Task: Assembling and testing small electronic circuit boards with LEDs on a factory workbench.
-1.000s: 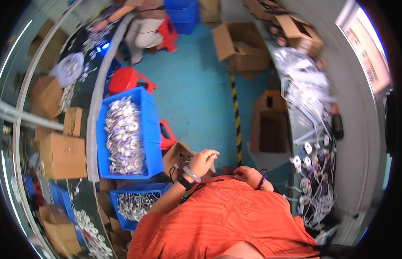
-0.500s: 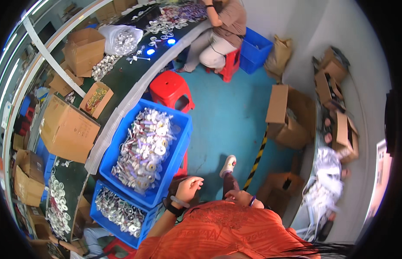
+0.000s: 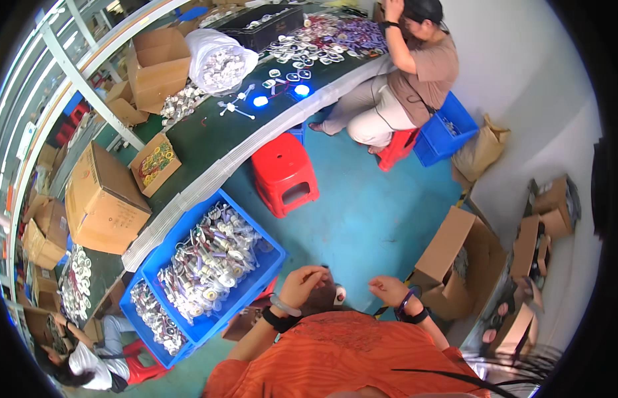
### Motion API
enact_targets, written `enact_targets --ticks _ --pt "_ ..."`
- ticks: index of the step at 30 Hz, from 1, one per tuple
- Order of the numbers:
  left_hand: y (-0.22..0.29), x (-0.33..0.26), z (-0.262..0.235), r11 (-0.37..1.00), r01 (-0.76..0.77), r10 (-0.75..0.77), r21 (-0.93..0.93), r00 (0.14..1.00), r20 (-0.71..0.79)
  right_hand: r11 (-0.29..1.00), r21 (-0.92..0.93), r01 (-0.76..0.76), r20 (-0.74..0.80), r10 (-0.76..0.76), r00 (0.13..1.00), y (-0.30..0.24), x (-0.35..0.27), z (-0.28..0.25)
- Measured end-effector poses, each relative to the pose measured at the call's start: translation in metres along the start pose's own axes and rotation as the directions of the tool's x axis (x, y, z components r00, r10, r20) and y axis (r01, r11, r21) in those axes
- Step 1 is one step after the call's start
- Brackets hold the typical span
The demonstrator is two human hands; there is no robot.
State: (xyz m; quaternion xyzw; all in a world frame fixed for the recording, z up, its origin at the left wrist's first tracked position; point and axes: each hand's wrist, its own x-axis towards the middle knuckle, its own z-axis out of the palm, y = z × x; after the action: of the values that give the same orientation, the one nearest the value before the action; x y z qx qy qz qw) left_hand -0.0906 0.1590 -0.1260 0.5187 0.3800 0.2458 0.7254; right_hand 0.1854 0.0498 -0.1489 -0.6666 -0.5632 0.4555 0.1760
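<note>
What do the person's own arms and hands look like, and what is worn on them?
Both forearms are bare below an orange ribbed top. The left hand has a black band and a thin pale bracelet at its wrist. The right hand has dark bands at the wrist. No gloves.

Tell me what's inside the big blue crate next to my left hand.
The blue crate holds a heap of small bagged parts, white and purple, beside your left hand. The heap hides the crate's bottom and whatever lies deeper.

Tiny unclear item under left hand (image 3: 308, 284)
</note>
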Motion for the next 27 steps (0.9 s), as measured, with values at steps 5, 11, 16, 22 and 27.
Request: enact_targets --ticks 5,11,16,22,27 --pt "0.016 0.058 -0.022 0.992 0.026 -0.054 -0.127 0.975 -0.214 0.991 0.013 0.135 0.215 -0.135 0.967 -0.03 0.097 -0.035" --pt "0.038 0.172 -0.067 0.97 -0.096 0.022 -0.224 0.95 -0.312 0.983 -0.131 0.13 0.396 -0.069 0.916 -0.065 0.215 -0.083" --pt "0.081 0.25 -0.112 0.945 -0.142 0.029 -0.293 0.933 -0.359 0.958 -0.213 0.19 0.396 -0.094 0.913 -0.08 0.295 -0.142" --pt "0.119 0.302 -0.163 0.933 -0.184 0.038 -0.309 0.904 -0.425 0.995 0.026 0.096 0.405 -0.099 0.909 -0.101 0.41 -0.168" --pt "0.136 0.345 -0.218 0.986 -0.143 0.072 -0.088 0.835 -0.546 0.961 0.011 0.277 0.562 -0.235 0.793 -0.137 0.504 -0.181"
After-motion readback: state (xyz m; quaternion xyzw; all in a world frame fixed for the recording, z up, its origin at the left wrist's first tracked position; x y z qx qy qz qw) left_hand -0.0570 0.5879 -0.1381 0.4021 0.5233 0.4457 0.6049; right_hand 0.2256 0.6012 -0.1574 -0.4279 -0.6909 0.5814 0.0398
